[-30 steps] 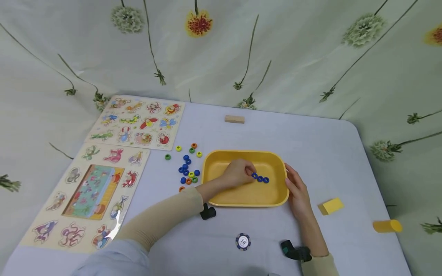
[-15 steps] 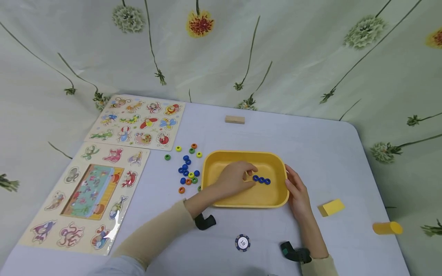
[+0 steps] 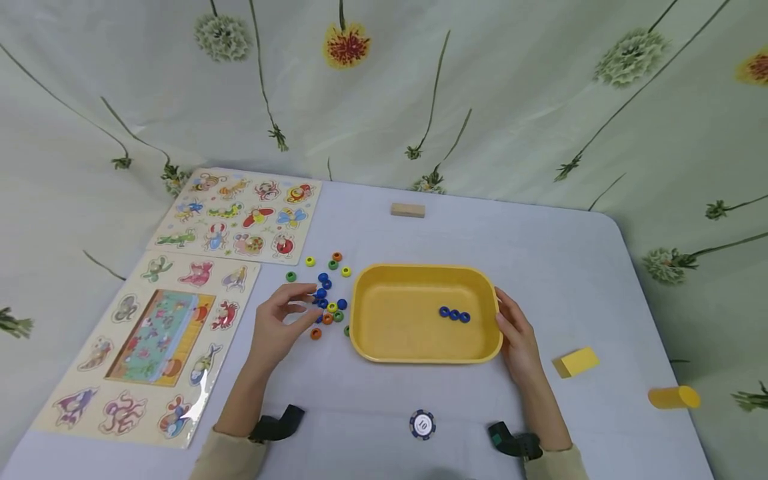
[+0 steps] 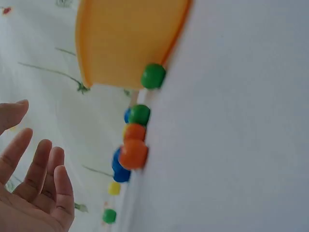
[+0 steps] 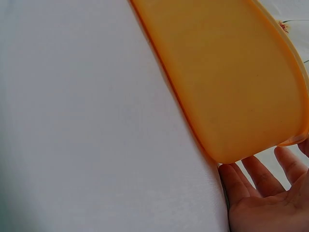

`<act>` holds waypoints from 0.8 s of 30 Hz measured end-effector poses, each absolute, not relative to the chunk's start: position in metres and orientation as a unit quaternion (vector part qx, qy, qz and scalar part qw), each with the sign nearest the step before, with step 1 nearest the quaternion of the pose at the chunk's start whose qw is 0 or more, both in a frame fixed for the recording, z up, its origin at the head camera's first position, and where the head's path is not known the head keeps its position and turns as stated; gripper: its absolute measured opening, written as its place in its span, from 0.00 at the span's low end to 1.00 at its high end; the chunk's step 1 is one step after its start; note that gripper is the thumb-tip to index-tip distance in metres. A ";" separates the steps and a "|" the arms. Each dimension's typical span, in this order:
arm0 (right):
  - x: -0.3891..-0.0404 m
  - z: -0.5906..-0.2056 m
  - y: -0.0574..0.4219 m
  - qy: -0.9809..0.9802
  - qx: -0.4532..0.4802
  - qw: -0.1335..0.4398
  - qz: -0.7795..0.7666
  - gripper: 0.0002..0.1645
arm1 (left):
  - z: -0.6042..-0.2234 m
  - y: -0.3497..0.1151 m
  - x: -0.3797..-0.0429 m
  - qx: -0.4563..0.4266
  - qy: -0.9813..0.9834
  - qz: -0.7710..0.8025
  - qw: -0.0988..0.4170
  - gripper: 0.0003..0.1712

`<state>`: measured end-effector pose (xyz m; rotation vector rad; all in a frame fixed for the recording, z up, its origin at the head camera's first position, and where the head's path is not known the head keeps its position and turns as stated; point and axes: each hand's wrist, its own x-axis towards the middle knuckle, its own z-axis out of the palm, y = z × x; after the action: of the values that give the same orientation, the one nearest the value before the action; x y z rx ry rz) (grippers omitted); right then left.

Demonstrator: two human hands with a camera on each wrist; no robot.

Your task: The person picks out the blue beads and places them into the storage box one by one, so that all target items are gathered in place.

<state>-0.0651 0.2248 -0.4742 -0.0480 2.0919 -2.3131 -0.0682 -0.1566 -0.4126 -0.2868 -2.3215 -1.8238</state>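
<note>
Three blue beads (image 3: 455, 314) stand in a row inside the yellow tray (image 3: 384, 353), right of its middle. My left hand (image 3: 277, 328) hovers left of the tray, at the group of loose beads (image 3: 327, 319). Its thumb and fingers are apart, partly covering some blue beads. In the left wrist view this hand (image 4: 36, 193) shows nothing between its fingers. My right hand (image 3: 517, 340) rests at the tray's right end, fingers fairly straight against the outer wall and thumb by the rim. In the right wrist view, fingertips (image 5: 231, 179) touch that end from below.
Two picture puzzle boards (image 3: 240, 217) lie on the left. A wooden block (image 3: 408, 210) lies behind the tray. A poker chip (image 3: 423, 424) lies in front. A yellow block (image 3: 576, 362) and a yellow cylinder (image 3: 674, 397) are at the right.
My left hand let go of a blue bead at the left of the row in the tray, then moved out leftward to the loose beads. My right hand stayed at the tray's end.
</note>
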 end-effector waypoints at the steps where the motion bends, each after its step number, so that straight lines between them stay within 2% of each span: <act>1: -0.065 -0.474 0.225 0.670 -0.016 0.011 -0.742 0.27 | -0.420 -0.163 -0.069 -0.082 -0.778 -0.617 0.086 0.21; 6: -0.065 -0.475 0.225 0.667 -0.020 0.012 -0.745 0.27 | -0.461 -0.181 -0.077 -0.040 -0.785 -0.615 0.064 0.22; 10: -0.065 -0.475 0.225 0.669 -0.020 0.012 -0.743 0.27 | -0.479 -0.183 -0.081 -0.017 -0.818 -0.573 0.052 0.22; 24: -0.065 -0.477 0.225 0.667 -0.023 0.009 -0.744 0.27 | -0.488 -0.184 -0.083 -0.014 -0.896 -0.442 0.043 0.14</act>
<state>-0.0651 0.2245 -0.4767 -0.0731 2.0840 -2.3248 -0.0831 -0.1841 -0.4880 -0.0433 -2.7389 -1.3520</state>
